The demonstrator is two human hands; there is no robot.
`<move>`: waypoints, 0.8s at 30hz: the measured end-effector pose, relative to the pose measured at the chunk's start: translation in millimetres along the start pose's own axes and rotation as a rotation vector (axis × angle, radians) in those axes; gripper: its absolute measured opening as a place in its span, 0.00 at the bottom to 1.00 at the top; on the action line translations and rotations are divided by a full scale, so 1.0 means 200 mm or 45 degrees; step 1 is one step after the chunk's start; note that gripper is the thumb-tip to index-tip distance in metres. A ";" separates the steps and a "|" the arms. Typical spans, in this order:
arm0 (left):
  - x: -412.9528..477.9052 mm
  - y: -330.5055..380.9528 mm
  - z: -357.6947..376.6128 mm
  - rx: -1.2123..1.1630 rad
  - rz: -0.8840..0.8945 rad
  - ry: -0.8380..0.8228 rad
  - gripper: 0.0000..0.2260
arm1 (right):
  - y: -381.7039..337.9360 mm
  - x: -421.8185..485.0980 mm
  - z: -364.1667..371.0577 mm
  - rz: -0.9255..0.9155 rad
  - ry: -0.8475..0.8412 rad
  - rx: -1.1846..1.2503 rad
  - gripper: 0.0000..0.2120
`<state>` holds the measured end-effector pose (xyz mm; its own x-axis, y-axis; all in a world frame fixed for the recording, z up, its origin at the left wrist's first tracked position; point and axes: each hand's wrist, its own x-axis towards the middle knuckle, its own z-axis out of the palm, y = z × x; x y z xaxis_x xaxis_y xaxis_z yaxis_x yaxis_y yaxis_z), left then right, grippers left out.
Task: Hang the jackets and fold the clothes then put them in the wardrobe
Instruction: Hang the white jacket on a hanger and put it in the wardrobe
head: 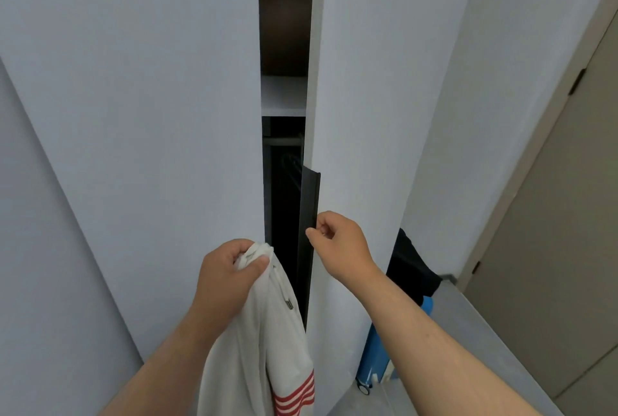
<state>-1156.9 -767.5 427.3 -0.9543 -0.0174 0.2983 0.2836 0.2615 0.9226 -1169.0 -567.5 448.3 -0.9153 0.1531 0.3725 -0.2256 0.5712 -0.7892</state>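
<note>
Gripping white jacket (254, 332), pinching door handle (309, 201)

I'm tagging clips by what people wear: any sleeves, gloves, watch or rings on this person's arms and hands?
None show. Both forearms are bare to the frame's edge, no sleeves. The left hand and right hand have no gloves, watch or rings visible.
</note>
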 end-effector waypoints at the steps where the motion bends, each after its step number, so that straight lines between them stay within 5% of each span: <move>1: -0.04 0.02 0.02 -0.003 -0.009 -0.003 0.09 | 0.01 -0.04 -0.04 -0.006 -0.007 0.016 0.17; 13: -0.37 0.27 0.37 0.094 -0.056 -0.082 0.05 | 0.12 -0.45 -0.55 0.057 0.008 0.211 0.14; 24: -0.52 0.35 0.72 0.048 -0.017 -0.158 0.07 | 0.36 -0.66 -0.97 0.302 0.299 0.319 0.09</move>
<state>-1051.1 -609.2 424.9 -0.9628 0.0980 0.2517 0.2697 0.2980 0.9157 -999.1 -389.8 437.6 -0.8573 0.4533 0.2441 -0.1179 0.2886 -0.9502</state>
